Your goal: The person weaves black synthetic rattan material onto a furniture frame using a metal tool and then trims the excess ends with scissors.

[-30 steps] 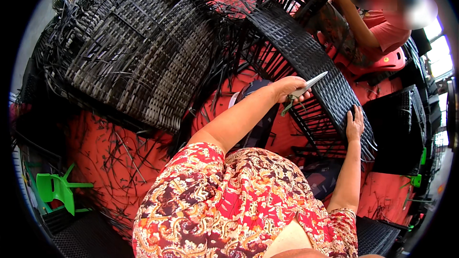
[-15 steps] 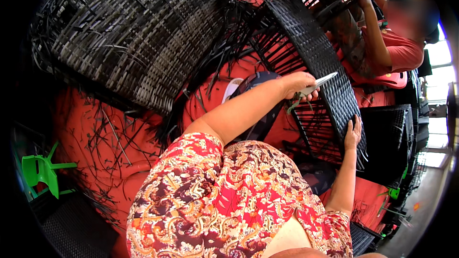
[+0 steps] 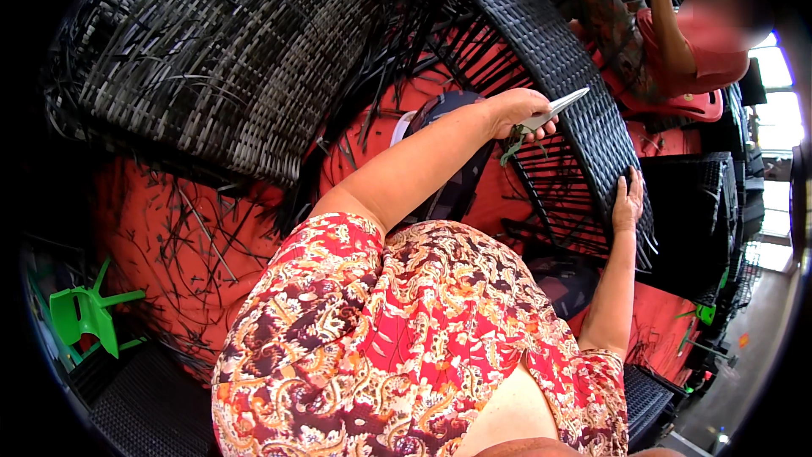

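My left hand (image 3: 524, 113) is closed round a pair of scissors (image 3: 561, 107) with pale, pointed metal blades that look shut. Green strips dangle below its palm. The blades lie over a long, curved black woven wicker band (image 3: 554, 46), part of a furniture piece whose open strands (image 3: 554, 199) spread out on its near-left side. Against the outer edge of that band, toward its lower end, rests my right hand (image 3: 628, 201), fingers stretched out and flat. Loose strand ends stick out just below it.
A large grey-black woven panel (image 3: 220, 59) fills the upper left. Cut strands litter the red floor covering (image 3: 169, 245). A green plastic chair (image 3: 89, 309) stands far left. Another person in a red shirt (image 3: 677, 55) sits upper right, near black woven furniture (image 3: 689, 220).
The view has shifted slightly. Both hands appear a little higher in the picture and keep their holds; the scissors still point across the woven band. The other person's arms have moved.
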Action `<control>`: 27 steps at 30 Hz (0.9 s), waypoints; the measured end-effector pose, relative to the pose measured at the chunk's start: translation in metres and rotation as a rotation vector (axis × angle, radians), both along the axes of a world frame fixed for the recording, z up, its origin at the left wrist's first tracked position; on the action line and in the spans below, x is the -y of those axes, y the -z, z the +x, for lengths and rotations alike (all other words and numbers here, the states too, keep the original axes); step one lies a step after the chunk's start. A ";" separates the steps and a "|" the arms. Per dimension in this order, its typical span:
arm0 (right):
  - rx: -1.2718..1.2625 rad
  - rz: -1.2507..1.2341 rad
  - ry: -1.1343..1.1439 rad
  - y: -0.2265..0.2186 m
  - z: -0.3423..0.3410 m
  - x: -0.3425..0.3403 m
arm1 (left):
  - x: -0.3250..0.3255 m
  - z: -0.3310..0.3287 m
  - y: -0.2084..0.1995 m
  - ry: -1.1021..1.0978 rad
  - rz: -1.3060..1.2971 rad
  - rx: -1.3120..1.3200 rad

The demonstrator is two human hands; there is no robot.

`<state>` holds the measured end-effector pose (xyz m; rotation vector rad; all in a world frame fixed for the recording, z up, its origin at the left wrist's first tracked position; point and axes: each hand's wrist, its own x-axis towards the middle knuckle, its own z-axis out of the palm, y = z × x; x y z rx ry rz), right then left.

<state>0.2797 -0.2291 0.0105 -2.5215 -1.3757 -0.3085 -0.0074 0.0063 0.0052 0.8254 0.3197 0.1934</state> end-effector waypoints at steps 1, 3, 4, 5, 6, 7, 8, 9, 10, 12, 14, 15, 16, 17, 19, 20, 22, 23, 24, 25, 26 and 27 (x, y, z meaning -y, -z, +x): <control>0.003 0.002 0.010 0.001 0.001 0.001 | 0.001 0.001 0.000 -0.002 0.025 -0.003; 0.016 0.007 0.014 0.003 0.001 0.003 | 0.004 0.003 0.002 0.009 0.011 -0.017; 0.030 0.023 0.012 0.004 0.000 0.003 | 0.003 0.004 0.001 0.022 0.016 -0.019; 0.046 0.038 0.010 0.004 0.000 0.004 | 0.002 0.004 0.001 0.029 0.041 -0.020; 0.040 0.038 0.033 0.004 -0.003 0.003 | 0.002 0.001 0.000 0.025 0.035 -0.023; 0.032 0.027 0.046 0.002 -0.007 -0.002 | 0.001 -0.002 -0.002 0.015 0.033 -0.028; 0.020 0.015 0.065 -0.003 -0.011 -0.005 | 0.000 -0.003 -0.003 0.017 0.035 -0.045; 0.005 0.008 0.092 -0.006 -0.015 -0.006 | -0.002 -0.002 -0.003 0.026 0.042 -0.063; -0.011 0.015 0.110 -0.005 -0.016 -0.006 | -0.003 -0.001 -0.001 0.027 0.051 -0.075; -0.027 0.006 0.135 -0.010 -0.024 -0.008 | -0.003 -0.001 -0.002 0.032 0.062 -0.088; -0.025 0.014 0.134 -0.006 -0.024 -0.007 | -0.004 -0.003 0.003 0.041 0.036 -0.063; -0.030 0.024 0.137 -0.003 -0.023 -0.004 | -0.005 0.001 0.009 0.053 0.011 -0.039; -0.037 0.024 0.143 -0.004 -0.025 -0.002 | -0.003 0.001 0.009 0.061 0.003 -0.030; -0.045 0.022 0.149 -0.007 -0.028 -0.003 | -0.004 0.000 0.008 0.070 -0.006 -0.021; -0.073 0.023 0.165 -0.013 -0.034 -0.002 | -0.002 0.000 0.007 0.067 0.006 -0.002; -0.079 0.015 0.178 -0.014 -0.036 -0.004 | -0.004 -0.001 0.006 0.069 -0.003 0.002; -0.110 0.002 0.192 -0.021 -0.044 -0.007 | -0.006 -0.004 0.008 0.068 -0.011 0.000; -0.114 0.009 0.194 -0.023 -0.046 -0.009 | -0.008 -0.004 0.008 0.080 -0.016 0.003; -0.119 0.011 0.193 -0.023 -0.047 -0.008 | -0.006 -0.008 0.004 0.071 -0.008 -0.004; -0.124 0.012 0.193 -0.023 -0.047 -0.009 | -0.004 -0.011 -0.001 0.063 0.001 -0.011; -0.121 0.017 0.185 -0.022 -0.047 -0.010 | -0.005 -0.012 -0.003 0.056 0.007 -0.018; -0.119 0.015 0.186 -0.023 -0.047 -0.009 | -0.005 -0.012 -0.002 0.048 0.007 -0.025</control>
